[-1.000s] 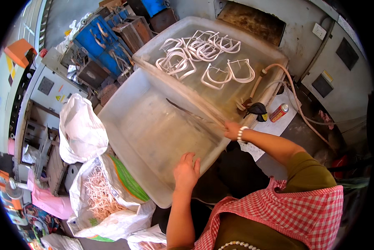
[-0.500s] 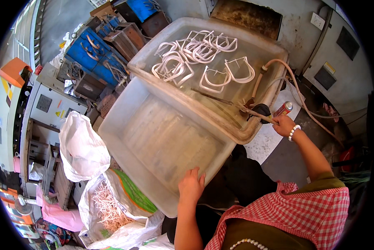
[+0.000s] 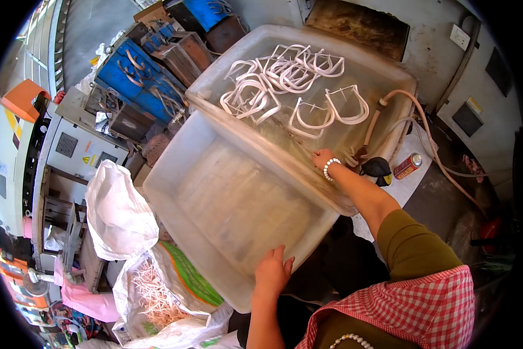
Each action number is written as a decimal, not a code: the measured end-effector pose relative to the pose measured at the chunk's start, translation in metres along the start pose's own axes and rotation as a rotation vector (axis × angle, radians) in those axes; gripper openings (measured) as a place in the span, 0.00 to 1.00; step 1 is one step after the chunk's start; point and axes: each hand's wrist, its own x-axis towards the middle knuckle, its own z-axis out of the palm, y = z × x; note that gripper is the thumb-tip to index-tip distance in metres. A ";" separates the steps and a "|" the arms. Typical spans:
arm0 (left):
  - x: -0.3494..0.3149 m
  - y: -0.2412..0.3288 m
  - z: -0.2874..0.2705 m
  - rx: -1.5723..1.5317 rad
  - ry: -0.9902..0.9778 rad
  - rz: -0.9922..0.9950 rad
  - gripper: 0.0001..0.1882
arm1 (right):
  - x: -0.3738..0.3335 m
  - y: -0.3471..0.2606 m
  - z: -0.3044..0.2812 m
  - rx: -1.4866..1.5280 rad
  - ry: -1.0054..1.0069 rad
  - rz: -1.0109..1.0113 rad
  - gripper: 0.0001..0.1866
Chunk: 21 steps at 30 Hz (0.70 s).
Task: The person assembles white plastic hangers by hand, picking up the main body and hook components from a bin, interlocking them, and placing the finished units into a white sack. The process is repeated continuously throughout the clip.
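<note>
My right hand (image 3: 324, 159) is closed around a thin stick (image 3: 299, 143) that reaches down into the far tub; its far end is hard to make out. This translucent tub (image 3: 401, 74) holds what looks like water and several white curved plastic loops (image 3: 350, 113), with a heap of them at its left side. My left hand (image 3: 274, 272) rests by the near right rim of a second pale tub (image 3: 174, 154), fingers apart, holding nothing. A brown hose (image 3: 422, 110) hangs over the far tub's right edge.
A red spray can (image 3: 407, 166) and a black object (image 3: 377, 169) stand right of the far tub. At lower left, a white sack (image 3: 121, 299) holds pinkish plastic scraps (image 3: 156, 296). Blue metal blocks (image 3: 121, 72) and machines line the left; a grey machine wall stands behind.
My right hand has moved left and farther in, over the far tub, now gripping farther along the stick. My left hand stays near the rim. The view has shifted slightly.
</note>
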 end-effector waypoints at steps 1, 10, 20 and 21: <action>0.000 -0.002 0.001 -0.005 0.003 -0.001 0.20 | 0.003 0.002 0.008 0.018 0.054 -0.040 0.14; -0.016 -0.018 0.001 0.037 -0.078 -0.063 0.23 | -0.041 -0.012 -0.009 0.108 0.199 -0.133 0.13; -0.022 -0.020 -0.006 0.039 -0.058 -0.056 0.25 | -0.068 -0.095 -0.096 0.185 0.189 -0.370 0.12; -0.022 -0.019 -0.008 0.032 -0.060 -0.069 0.25 | -0.078 -0.106 -0.109 0.206 0.160 -0.354 0.11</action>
